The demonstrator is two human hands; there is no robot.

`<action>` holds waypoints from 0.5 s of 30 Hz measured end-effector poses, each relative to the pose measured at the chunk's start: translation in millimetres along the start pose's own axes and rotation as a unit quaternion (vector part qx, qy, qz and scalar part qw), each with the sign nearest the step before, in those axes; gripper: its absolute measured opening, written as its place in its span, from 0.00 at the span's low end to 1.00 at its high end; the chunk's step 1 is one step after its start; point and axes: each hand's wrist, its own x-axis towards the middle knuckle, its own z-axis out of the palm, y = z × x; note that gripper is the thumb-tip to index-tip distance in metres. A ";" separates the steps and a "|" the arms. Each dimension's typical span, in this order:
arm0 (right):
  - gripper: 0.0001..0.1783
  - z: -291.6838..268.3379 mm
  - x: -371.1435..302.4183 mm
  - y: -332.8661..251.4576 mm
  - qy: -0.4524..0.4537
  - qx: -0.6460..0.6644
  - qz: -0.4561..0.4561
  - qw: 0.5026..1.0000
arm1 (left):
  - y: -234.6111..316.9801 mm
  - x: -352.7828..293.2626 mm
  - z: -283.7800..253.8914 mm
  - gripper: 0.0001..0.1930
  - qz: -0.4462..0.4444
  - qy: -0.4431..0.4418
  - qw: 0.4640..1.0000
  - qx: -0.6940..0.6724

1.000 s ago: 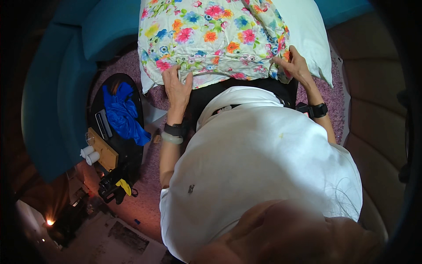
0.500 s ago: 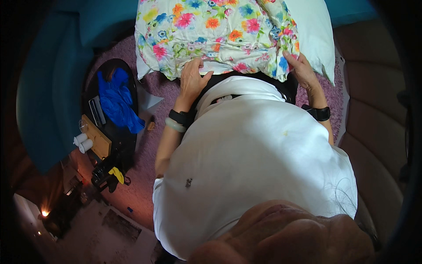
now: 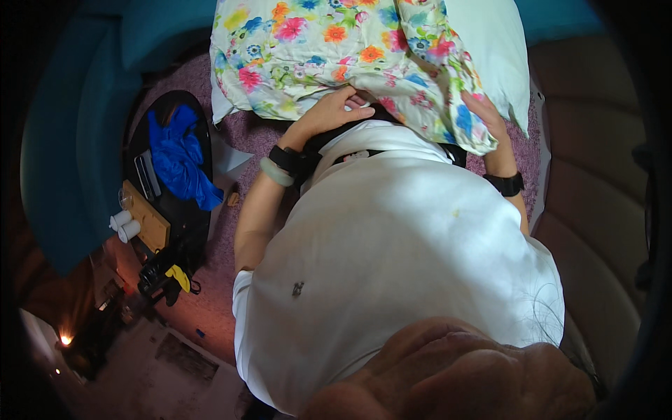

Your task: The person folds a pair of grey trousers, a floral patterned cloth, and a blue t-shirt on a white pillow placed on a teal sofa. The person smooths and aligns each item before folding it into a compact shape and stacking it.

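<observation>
A white floral cloth (image 3: 315, 56) with bright pink, orange and blue blooms lies spread over a white pillow (image 3: 490, 52), which shows along the right side and at the near left corner. At the cloth's near edge is my left hand (image 3: 329, 115), its fingers curled at the hem and partly hidden. My right hand (image 3: 490, 126) grips the cloth's right edge, where a folded flap hangs toward my lap. Some of its fingers are behind the fabric. Both wrists carry black bands.
On the left stands a dark oval table (image 3: 192, 231) with a blue cloth (image 3: 178, 154), a wooden tray (image 3: 147, 217), white cups (image 3: 126, 227) and a yellow cloth (image 3: 180, 276). A brown padded seat (image 3: 588, 154) lines the right. Purple carpet (image 3: 241, 140) covers the floor.
My left hand has moved right along the cloth's near edge, its fingers now more curled. The right side of the cloth has been drawn toward me, and its corner hangs lower by my right hand.
</observation>
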 end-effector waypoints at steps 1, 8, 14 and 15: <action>0.24 -3.7 -8.3 -1.1 0.003 0.018 -0.032 0.999 | -0.1 0.7 1.0 0.25 -0.019 0.005 0.994 -0.109; 0.31 -20.5 -24.8 -10.0 0.063 0.004 -0.062 0.996 | -26.3 -8.3 -2.6 0.16 -0.094 0.105 0.728 -0.672; 0.34 -41.8 -35.3 -22.6 0.158 -0.047 -0.095 0.982 | -50.2 -48.4 -36.8 0.09 -0.080 0.212 0.803 -0.552; 0.34 -45.6 -37.7 -23.5 0.153 -0.048 -0.095 0.982 | -52.4 -57.0 -43.9 0.09 -0.109 0.219 0.834 -0.495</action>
